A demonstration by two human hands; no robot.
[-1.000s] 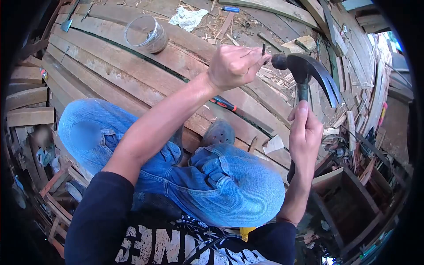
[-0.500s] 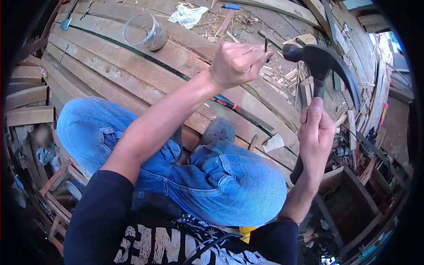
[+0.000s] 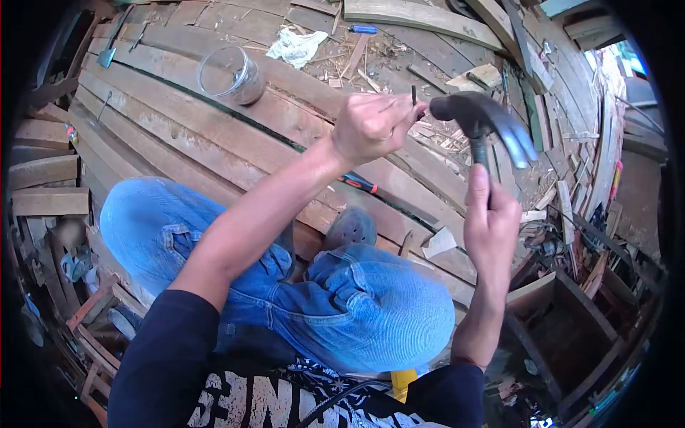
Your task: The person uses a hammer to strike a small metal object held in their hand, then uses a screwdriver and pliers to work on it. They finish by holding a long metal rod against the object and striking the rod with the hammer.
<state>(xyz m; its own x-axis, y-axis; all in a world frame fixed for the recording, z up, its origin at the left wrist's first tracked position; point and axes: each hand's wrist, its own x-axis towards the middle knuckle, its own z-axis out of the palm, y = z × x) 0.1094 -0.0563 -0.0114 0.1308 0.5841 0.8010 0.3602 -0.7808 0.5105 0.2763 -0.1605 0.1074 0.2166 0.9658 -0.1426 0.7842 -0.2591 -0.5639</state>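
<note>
My left hand (image 3: 372, 127) is closed, its thumb and fingers pinching a thin dark nail (image 3: 414, 95) whose end sticks up past the fingertips. The rest of the nail is hidden in the grip. My right hand (image 3: 491, 214) is wrapped round the handle of a claw hammer (image 3: 477, 110), thumb laid along the shaft. The hammer's striking face is close beside the nail and my left fingertips; whether it touches cannot be made out. Its claw points right and down. Both hands are raised above the plank floor (image 3: 207, 135).
A clear plastic jar (image 3: 239, 78) stands on the planks beyond my left arm. A screwdriver with a black and red handle (image 3: 359, 183) lies below my left wrist. A white cloth (image 3: 296, 47), a blue lighter (image 3: 363, 29) and wood scraps (image 3: 446, 146) lie farther off. An open wooden box (image 3: 564, 335) is at the right.
The hammer has moved left and slightly down, and its head is now nearer the left fingertips, with the claw tilted differently. My left hand, holding the nail, has shifted slightly left and down.
</note>
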